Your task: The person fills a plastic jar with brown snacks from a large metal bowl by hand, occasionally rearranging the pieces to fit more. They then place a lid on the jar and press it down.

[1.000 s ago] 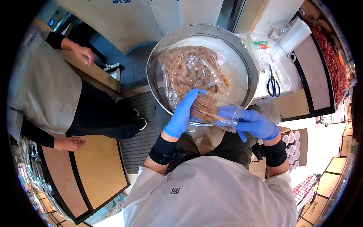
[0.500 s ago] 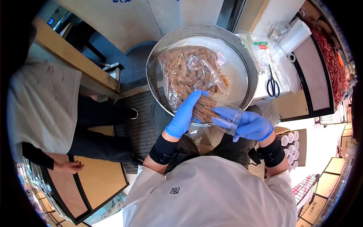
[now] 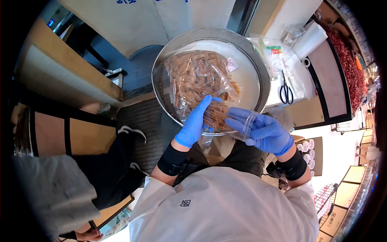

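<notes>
"Looking at the hands, what do you see?"

"The left hand (image 3: 192, 128) is curled around a clear jar (image 3: 247, 128), held on its side over the near rim of a metal pan (image 3: 248, 80), mouth toward the right. That hand's lower fingers are mostly hidden."

"And the right hand (image 3: 270, 135)?"

"Its fingers show through the clear wall, seemingly inside the mouth, the thumb outside. I can't tell whether they pinch any of the brown strips (image 3: 217, 117) in the jar."

"Beyond that?"

"A clear bag (image 3: 197, 74) of similar strips fills the pan's left part, its near end covered by the left hand and jar. A small packet (image 3: 231, 64) shows at its right; inside or outside, I can't tell."

"And around?"

"Scissors (image 3: 286, 92) on the desk (image 3: 275, 94) at right. At near left, a co-worker (image 3: 56, 189) is partly cut off, one bare hand (image 3: 89, 235) at the bottom edge."
</notes>
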Motion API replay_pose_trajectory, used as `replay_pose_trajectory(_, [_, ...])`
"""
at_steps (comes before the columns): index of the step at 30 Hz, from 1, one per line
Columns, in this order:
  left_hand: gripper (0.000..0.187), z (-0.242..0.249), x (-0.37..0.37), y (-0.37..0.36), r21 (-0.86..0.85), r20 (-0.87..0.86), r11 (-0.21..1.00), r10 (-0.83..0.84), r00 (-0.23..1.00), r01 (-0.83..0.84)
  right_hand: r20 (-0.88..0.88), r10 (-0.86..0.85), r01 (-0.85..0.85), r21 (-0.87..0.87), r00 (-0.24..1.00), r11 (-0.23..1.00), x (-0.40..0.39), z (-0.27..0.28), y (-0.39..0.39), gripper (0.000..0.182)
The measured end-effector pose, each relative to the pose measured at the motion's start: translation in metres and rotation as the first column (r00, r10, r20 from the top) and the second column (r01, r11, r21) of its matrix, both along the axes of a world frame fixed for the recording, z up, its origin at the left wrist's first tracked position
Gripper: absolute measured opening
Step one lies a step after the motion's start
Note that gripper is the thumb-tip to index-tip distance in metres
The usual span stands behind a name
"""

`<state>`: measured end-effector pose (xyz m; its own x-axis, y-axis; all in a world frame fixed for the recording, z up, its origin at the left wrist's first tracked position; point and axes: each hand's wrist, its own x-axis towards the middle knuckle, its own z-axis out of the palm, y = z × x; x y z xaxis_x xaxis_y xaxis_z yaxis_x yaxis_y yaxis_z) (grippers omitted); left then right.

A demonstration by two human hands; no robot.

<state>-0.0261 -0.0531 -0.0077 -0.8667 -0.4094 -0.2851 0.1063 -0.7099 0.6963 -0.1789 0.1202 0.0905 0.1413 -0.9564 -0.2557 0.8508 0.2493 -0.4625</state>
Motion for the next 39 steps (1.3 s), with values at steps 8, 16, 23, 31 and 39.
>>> replay_pose_trajectory(8, [0.048, -0.003, -0.007, 0.000, 0.040, -0.046, 0.999, -0.002, 0.999, 0.004, -0.007, 0.038, -0.038, 0.075, 0.999, 0.996, -0.002, 0.022, -0.008, 0.075])
replay_pose_trajectory(16, [0.046, -0.008, -0.006, -0.007, 0.052, -0.037, 0.998, -0.039, 0.999, 0.041, -0.024, 0.040, -0.038, 0.085, 0.999, 0.996, 0.002, 0.023, -0.013, 0.074])
replay_pose_trajectory(23, [0.042, -0.011, -0.005, -0.005, 0.053, -0.082, 0.998, 0.023, 0.996, -0.019, -0.074, 0.082, -0.073, 0.123, 0.994, 0.990, 0.005, 0.024, -0.013, 0.075])
replay_pose_trajectory(31, [0.041, -0.017, -0.006, -0.004, 0.084, -0.095, 0.996, 0.022, 0.995, -0.014, -0.097, -0.029, 0.041, 0.123, 0.995, 0.992, 0.009, 0.014, -0.006, 0.078])
replay_pose_trajectory(39, [0.043, -0.019, -0.009, -0.005, 0.065, -0.097, 0.998, -0.007, 0.995, 0.013, -0.019, -0.142, 0.143, 0.034, 0.990, 0.989, 0.023, 0.009, -0.005, 0.081])
